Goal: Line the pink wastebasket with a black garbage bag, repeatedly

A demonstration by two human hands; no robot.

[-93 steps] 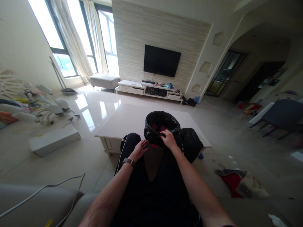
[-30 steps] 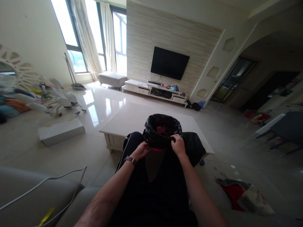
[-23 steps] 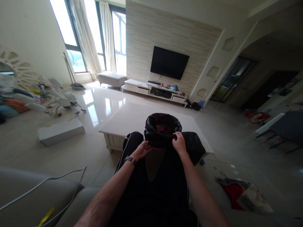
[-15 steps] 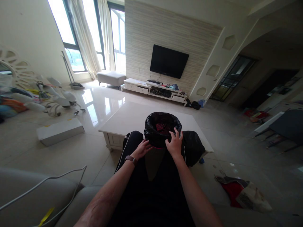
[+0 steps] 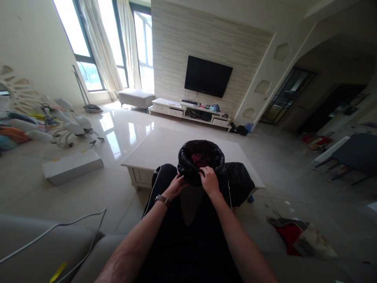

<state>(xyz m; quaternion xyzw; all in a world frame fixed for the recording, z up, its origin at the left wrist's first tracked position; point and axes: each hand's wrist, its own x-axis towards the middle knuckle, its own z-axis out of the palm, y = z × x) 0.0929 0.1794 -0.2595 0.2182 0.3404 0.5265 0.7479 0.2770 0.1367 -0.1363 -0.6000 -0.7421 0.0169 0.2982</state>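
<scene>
Between my knees stands a bin lined with a black plastic bag [image 5: 216, 151], its mouth facing up and the bag folded down over the rim. Something dark red with a pattern [image 5: 199, 159] shows inside. With bent fingers closed on the bag's near edge, my right hand [image 5: 209, 180] is at the front of the rim. At the bag's lower left side is my left hand [image 5: 176, 186], its fingertips curled against the plastic and partly hidden. It wears a dark wristband [image 5: 163, 199].
A white coffee table [image 5: 147, 151] is just beyond my knees, with a black bag or cloth [image 5: 240, 184] by its right corner. A long white box [image 5: 73, 166] lies on the floor at left. At right lie a red and beige bag [image 5: 300, 236] and chairs [image 5: 353, 155].
My right hand has shifted left along the near rim, and its spread fingers have closed on the bag's edge. The left hand stays at the left side, moved only slightly.
</scene>
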